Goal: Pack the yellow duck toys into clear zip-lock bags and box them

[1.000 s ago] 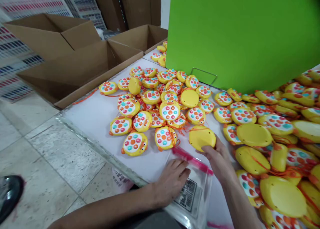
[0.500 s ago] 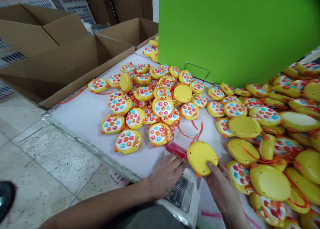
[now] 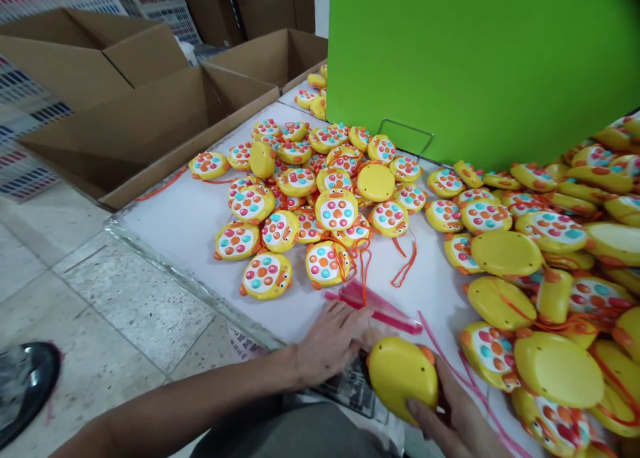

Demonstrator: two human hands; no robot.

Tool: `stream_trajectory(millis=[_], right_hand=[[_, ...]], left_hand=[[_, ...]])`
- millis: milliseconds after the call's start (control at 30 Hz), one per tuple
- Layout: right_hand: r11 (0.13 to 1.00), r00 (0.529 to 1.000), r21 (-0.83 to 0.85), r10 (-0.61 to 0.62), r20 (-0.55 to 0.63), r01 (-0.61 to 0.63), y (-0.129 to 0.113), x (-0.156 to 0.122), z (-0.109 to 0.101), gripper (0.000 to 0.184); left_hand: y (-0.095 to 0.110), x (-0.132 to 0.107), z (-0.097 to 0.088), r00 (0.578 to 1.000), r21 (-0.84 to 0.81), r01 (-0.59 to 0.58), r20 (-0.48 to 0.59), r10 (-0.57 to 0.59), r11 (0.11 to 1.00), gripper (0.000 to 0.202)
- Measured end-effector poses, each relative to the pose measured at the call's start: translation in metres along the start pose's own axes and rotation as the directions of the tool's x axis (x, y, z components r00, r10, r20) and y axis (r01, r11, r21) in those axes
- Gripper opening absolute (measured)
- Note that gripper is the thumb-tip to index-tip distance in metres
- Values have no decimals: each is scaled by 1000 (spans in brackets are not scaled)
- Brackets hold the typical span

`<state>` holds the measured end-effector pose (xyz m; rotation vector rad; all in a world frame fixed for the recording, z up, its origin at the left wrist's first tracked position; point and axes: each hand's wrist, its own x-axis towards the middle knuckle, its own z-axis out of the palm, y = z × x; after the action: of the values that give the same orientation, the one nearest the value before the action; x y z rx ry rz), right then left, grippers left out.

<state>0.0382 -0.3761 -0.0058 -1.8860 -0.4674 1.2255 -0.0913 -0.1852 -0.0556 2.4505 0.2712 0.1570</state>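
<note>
My right hand [image 3: 457, 411] grips a yellow duck-shaped toy [image 3: 400, 375], thumb on its plain back, the back facing up. To the left, my left hand [image 3: 330, 345] has its fingers curled at the mouth of a clear plastic zip bag [image 3: 385, 309] with a pink strip. The bag's lower part, with a dark printed panel [image 3: 354, 386], lies partly under my hands at the table's near edge. Beyond my left hand is a duck toy [image 3: 325, 263] with coloured dots and an orange cord. The toy in my right hand is beside the bag opening.
Loose duck toys [image 3: 295, 181] cover the table's middle, and a deeper heap [image 3: 555, 371] lies at the right. A green panel [image 3: 475, 65] stands behind them, near a bent wire [image 3: 407, 128]. Open cardboard boxes [image 3: 150, 125] line the left side. Pink strips [image 3: 473, 381] lie at the right.
My right hand has brought the duck toy down and toward me, closer to my left hand. The pink-edged bag mouth now shows spread wider by my left fingers. The view has shifted slightly.
</note>
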Motion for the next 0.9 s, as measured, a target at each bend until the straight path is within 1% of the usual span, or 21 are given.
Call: stream_trajectory(millis=[67,100,133,167,233,300,333,367,433,500,567,633,667,700,733,767,800,833,867,900], right_hand=[[999,989,1,34,144,-34,-4,-4,1,54],[999,982,22,43,186,-48,-6,-6,2,54],[997,980,58,44,194,-56,-8,-8,3,53],[993,988,107,36,150,-53,-9,-9,6,52],[977,999,213,33,-30,-26,-10,-9,12,56],[966,980,258,41,-193,10,-10,-3,23,64],[972,970,231,19,-241,38,-11,1,29,67],[984,965,165,-28,-262,74,-13,6,36,67],[986,945,-27,-165,-284,164,-16,15,49,63],[951,916,-208,-281,-286,227,-18,20,58,59],[915,899,-325,-334,-283,238,-16,20,61,57],[881,890,-411,-366,-274,236,-12,18,61,55],[864,887,-445,-377,-266,234,-9,17,60,54],[850,884,-472,-388,-260,235,-6,16,59,52],[836,879,-493,-403,-254,240,-3,15,57,51],[820,872,-514,-422,-249,251,-1,15,56,50],[798,862,-537,-451,-230,274,1,15,54,49],[764,848,-566,-491,-198,310,2,16,53,48],[722,830,-597,-535,-159,351,2,16,51,48],[676,812,-627,-572,-117,386,2,17,49,47]], left_hand=[[-3,0,1,998,25,-56,13,56,998,32],[-4,0,2,996,34,-88,25,87,996,26],[-5,0,4,993,37,-116,36,115,993,20],[-6,0,5,989,35,-140,41,139,990,15],[-6,0,7,985,38,-173,33,171,984,13],[-3,-1,6,975,74,-223,26,222,972,16],[-1,-2,4,967,103,-255,23,254,961,16],[2,-3,2,958,131,-287,24,287,949,17],[7,-7,-5,943,171,-330,16,332,928,18],[11,-11,-15,939,175,-336,-8,343,925,19],[12,-16,-26,945,137,-320,-27,326,937,20],[10,-19,-39,960,56,-255,-103,260,965,20],[8,-19,-45,969,-2,-186,-163,183,983,18],[5,-19,-51,973,-73,-88,-220,70,993,17],[2,-17,-56,965,-157,28,-253,-68,987,16],[0,-16,-59,947,-251,144,-244,-207,957,18],[-3,-13,-61,927,-339,245,-191,-321,908,22],[-5,-11,-61,913,-415,319,-106,-394,852,24],[-6,-8,-61,905,-479,369,-12,-426,796,24],[-7,-6,-58,900,-532,400,73,-430,746,22]])
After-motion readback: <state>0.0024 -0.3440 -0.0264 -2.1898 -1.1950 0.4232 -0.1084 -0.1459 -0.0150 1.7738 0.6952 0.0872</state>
